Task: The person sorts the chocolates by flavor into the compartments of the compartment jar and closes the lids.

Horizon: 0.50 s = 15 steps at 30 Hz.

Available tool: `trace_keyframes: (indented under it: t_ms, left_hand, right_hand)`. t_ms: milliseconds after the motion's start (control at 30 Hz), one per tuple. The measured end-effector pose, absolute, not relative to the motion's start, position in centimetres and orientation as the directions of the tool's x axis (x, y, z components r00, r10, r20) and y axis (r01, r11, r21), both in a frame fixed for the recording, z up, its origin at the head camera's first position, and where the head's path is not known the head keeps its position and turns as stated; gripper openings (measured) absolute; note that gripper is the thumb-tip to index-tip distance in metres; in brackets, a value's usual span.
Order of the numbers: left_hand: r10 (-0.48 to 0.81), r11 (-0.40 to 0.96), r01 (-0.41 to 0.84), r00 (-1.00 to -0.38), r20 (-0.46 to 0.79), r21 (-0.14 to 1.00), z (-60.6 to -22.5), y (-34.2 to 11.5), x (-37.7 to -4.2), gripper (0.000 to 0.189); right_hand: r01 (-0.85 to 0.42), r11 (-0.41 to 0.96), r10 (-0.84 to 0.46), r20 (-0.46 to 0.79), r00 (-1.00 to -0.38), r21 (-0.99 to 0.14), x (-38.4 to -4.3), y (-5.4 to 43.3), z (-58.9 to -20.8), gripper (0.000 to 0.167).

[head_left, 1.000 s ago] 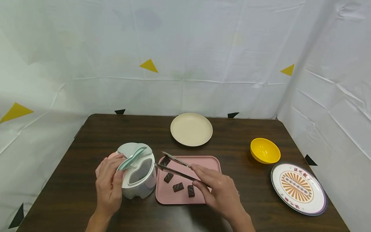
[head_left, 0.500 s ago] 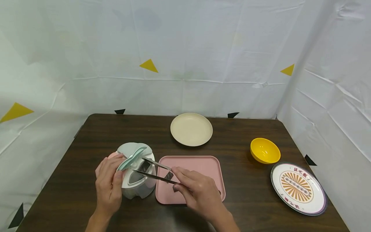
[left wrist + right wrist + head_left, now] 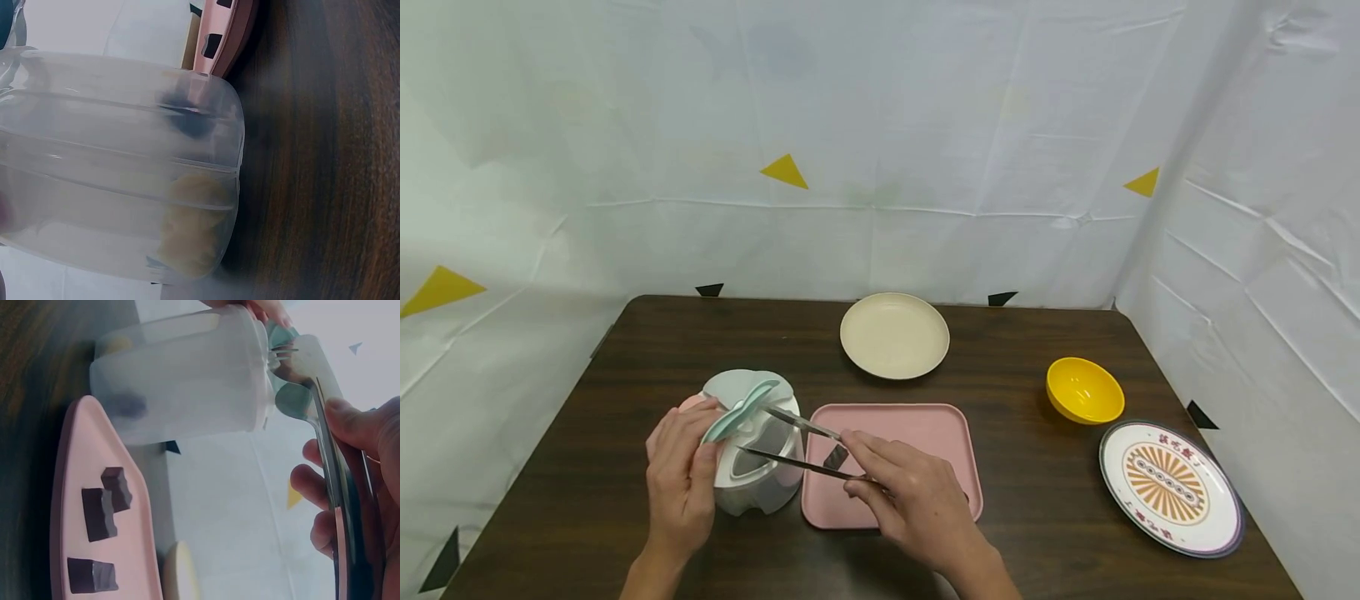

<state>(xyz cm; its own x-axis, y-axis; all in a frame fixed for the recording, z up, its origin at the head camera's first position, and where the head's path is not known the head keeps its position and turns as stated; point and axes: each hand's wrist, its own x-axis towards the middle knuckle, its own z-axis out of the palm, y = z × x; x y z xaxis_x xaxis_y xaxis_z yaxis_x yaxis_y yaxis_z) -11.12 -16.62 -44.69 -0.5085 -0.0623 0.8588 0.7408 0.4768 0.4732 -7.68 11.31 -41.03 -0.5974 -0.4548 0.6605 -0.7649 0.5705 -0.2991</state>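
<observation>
A white, translucent lidded container (image 3: 767,492) stands on the table, one opening uncovered. My left hand (image 3: 681,475) pinches its raised mint-green lid (image 3: 741,410). With my right hand (image 3: 917,496) I hold metal serving tongs (image 3: 797,462) over that opening. Their arms are spread, with nothing visible between the tips. In the right wrist view one tip is fork-shaped, the other spoon-shaped. A blurred dark shape (image 3: 192,122) and something yellowish (image 3: 194,225) show through the container's wall. Dark chocolate-like pieces (image 3: 99,514) lie on the pink tray (image 3: 917,421), partly hidden by my right hand in the head view.
The tray sits just right of the container. Behind it is a cream plate (image 3: 895,336). A yellow bowl (image 3: 1086,392) and a patterned white plate (image 3: 1213,521) stand at the right of the dark wooden table (image 3: 1015,400). White sheeting surrounds the back and sides.
My right hand moved left, bringing the tongs with a dark piece from the tray to the container's opening. The tongs then spread and the piece left their tips. My left hand stayed put.
</observation>
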Motion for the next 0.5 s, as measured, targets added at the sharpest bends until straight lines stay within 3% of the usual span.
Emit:
trace_keyframes:
  t_ms: [300, 500]
  left_hand:
    - [-0.064, 0.474, 0.746, -0.501, 0.863, 0.468, -44.6, -16.5, -11.1, 0.025]
    - [-0.067, 0.471, 0.746, -0.502, 0.862, 0.471, -44.6, -16.6, -11.1, 0.025]
  right_hand:
    - [-0.737, 0.586, -0.439, 0.632, -0.638, -0.337, -7.7, 12.4, -41.0, 0.060]
    - [-0.664, 0.637, -0.394, 0.574, -0.718, -0.392, -8.0, 14.1, -41.6, 0.061]
